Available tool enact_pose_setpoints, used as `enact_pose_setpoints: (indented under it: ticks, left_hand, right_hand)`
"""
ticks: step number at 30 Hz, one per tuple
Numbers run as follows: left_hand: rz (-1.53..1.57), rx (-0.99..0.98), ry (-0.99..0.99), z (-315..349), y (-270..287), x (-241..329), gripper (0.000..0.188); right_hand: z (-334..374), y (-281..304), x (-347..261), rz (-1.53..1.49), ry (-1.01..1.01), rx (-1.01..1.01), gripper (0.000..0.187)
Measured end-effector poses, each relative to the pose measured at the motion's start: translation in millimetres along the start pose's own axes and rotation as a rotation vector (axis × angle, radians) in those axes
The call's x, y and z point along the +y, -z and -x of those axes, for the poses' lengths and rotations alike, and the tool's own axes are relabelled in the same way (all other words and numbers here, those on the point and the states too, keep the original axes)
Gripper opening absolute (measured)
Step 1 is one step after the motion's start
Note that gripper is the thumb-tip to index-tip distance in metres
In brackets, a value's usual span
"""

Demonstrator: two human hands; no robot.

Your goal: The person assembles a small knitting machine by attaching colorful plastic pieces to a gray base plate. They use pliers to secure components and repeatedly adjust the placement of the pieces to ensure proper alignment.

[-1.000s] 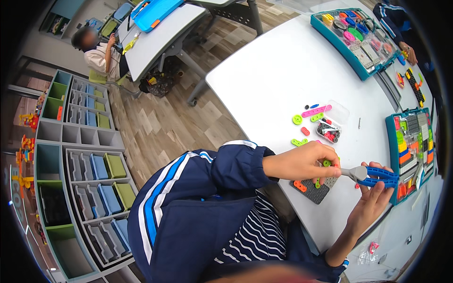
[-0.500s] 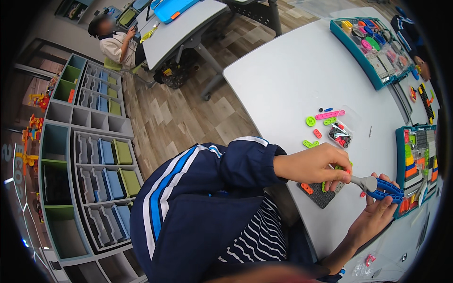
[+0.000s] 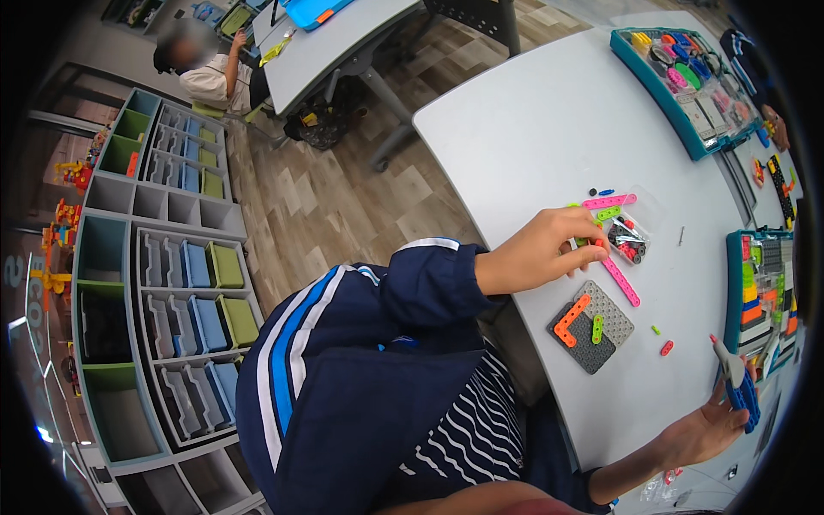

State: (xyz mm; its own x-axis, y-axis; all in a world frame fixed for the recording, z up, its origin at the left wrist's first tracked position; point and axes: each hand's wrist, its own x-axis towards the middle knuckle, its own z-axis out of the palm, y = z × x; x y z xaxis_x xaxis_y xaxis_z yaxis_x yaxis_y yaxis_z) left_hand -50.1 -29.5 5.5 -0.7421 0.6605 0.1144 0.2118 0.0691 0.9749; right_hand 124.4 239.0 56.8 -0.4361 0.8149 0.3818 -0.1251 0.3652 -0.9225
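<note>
My left hand (image 3: 545, 251) is over the loose building parts, its thumb and forefinger pinching a small red piece (image 3: 598, 243). A long pink perforated strip (image 3: 620, 281) runs out from beneath these fingers. At the right, my right hand (image 3: 708, 427) holds a plier-like tool (image 3: 740, 390) with blue handles, a grey head and a red tip, raised off the table. Between the hands lie overlapping light and dark grey studded plates (image 3: 588, 354), bearing an orange L-shaped piece (image 3: 568, 323) and a short green strip (image 3: 597, 330).
Clear plastic bags (image 3: 633, 236) with small parts lie beyond my left hand. Teal-edged parts cases (image 3: 678, 94) stand along the right side. A small red connector (image 3: 667, 348) and a grey pin (image 3: 681, 235) lie loose on the white table (image 3: 524, 129). Another person (image 3: 210, 81) sits far left.
My left hand has moved left, away from the tool, to the loose parts. My right hand has lowered and moved right with the pliers. The plates are uncovered.
</note>
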Motion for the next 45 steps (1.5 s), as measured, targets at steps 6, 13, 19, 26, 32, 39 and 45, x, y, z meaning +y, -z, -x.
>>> enact_pose_setpoints:
  ticks: [6,13,19,26,32,39,45]
  left_hand:
    - [-0.519,0.095,-0.166,10.8,2.6,-22.0,0.021]
    - [-0.521,0.142,-0.134,6.2,4.9,-27.1,0.035]
    - [-0.068,0.095,0.017,13.0,6.8,-13.5,0.038]
    - [0.481,-0.167,0.139,4.4,-20.0,-1.9,0.021]
    - [0.700,-0.165,0.141,4.1,-46.2,6.8,0.031]
    - [0.626,-0.243,0.212,1.4,-56.2,11.3,0.040]
    - [0.632,-0.267,0.205,3.5,-58.1,15.8,0.041]
  right_hand:
    - [12.6,-5.0,23.8,0.003,0.038,-0.140,0.062]
    - [16.5,-15.3,31.2,-0.136,-0.049,-0.181,0.056]
    - [19.1,-14.8,35.8,-0.272,-0.145,-0.255,0.051]
    - [22.3,-27.9,31.0,-0.394,-0.256,-0.364,0.048]
    - [27.0,-34.8,27.7,-0.321,-0.193,-0.370,0.052]
    - [39.4,-36.1,17.9,-0.138,0.233,-0.407,0.071]
    - [38.8,-36.8,19.5,-0.127,0.232,-0.432,0.066]
